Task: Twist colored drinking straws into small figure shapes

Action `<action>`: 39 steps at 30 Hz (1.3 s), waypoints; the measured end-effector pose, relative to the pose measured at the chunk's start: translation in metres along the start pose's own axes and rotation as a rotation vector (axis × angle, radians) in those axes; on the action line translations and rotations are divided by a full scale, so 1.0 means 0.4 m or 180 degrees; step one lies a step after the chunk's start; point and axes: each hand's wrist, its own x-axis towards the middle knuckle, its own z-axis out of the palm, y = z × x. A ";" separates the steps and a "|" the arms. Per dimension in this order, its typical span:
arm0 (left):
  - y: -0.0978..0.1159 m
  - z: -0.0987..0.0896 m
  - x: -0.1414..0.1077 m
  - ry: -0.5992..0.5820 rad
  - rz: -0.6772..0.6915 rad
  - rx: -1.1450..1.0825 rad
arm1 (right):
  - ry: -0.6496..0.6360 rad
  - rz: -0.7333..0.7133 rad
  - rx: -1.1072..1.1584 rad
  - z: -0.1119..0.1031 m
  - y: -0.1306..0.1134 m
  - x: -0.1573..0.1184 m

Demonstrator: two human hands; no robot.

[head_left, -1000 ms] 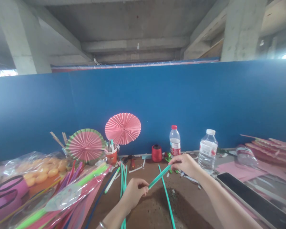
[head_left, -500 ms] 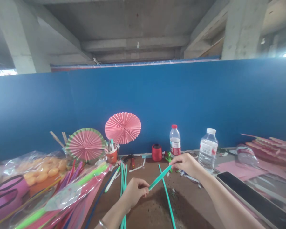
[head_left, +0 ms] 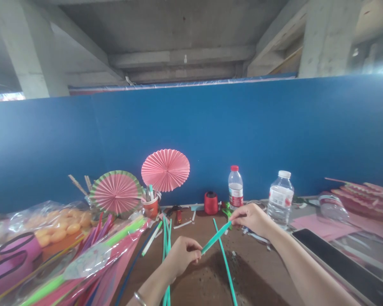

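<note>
Between my two hands, above the brown table, a short teal pipe cleaner [head_left: 216, 238] is stretched at a slant. It looks wider than the ones lying below, perhaps folded or bunched; I cannot tell which. My left hand [head_left: 185, 255] pinches its lower end between thumb and fingers. The upper end is in the pinched fingers of my right hand [head_left: 247, 219]. Under it, a long single teal pipe cleaner [head_left: 226, 267] lies on the table. Several more teal pipe cleaners [head_left: 165, 246] lie in a loose bunch beside and partly behind my left forearm.
Plastic-wrapped craft stems [head_left: 92, 265] and a bag of orange pieces [head_left: 59, 223] crowd the left. Pleated pink paper discs [head_left: 166, 171] stand by a cup [head_left: 151, 209]. Behind are a red spool [head_left: 211, 204] and two bottles [head_left: 280, 202]. A phone [head_left: 341, 259] lies right.
Both hands hold almost the same pose on the teal pipe cleaner. The whole view has shifted very slightly; nothing has been let go or picked up.
</note>
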 end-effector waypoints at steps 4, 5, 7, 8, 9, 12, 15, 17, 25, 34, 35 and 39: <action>0.010 -0.003 -0.001 -0.0017 0.0012 0.0070 | -0.0063 -0.0156 -0.0094 0.001 0.003 -0.002; 0.011 -0.004 -0.001 -0.0008 0.0014 0.0096 | -0.0049 -0.0214 -0.0151 0.001 0.004 -0.002; 0.012 -0.006 0.000 0.0007 0.0013 0.0163 | -0.0022 -0.0318 -0.0299 0.004 0.005 -0.002; 0.012 -0.007 -0.001 -0.0006 0.0011 0.0199 | -0.0023 -0.0356 -0.0391 0.005 0.003 -0.001; 0.013 -0.009 -0.001 -0.0049 0.0006 0.0234 | -0.0036 -0.0391 -0.0496 0.005 0.000 -0.002; 0.029 -0.012 -0.010 -0.0321 -0.0010 0.0349 | -0.0143 -0.0523 -0.0754 0.008 -0.022 -0.005; 0.074 -0.007 -0.027 -0.0642 0.0104 0.0309 | -0.0348 -0.0669 -0.0800 0.016 -0.060 -0.016; 0.110 0.005 -0.039 -0.0790 0.0327 -0.0156 | -0.0439 -0.0735 -0.0817 0.025 -0.087 -0.026; 0.135 0.043 -0.034 -0.0085 0.0090 -0.1220 | 0.0263 -0.0718 -0.0537 0.082 -0.094 -0.013; 0.119 0.009 -0.017 0.0753 0.0122 -0.1006 | 0.0229 0.0791 -0.1899 0.209 0.072 0.005; 0.121 0.010 -0.018 0.0787 0.0133 -0.1020 | 0.0212 0.0845 -0.1921 0.219 0.080 0.000; 0.121 0.010 -0.018 0.0794 0.0246 -0.1049 | 0.0190 0.0938 -0.1773 0.222 0.082 -0.001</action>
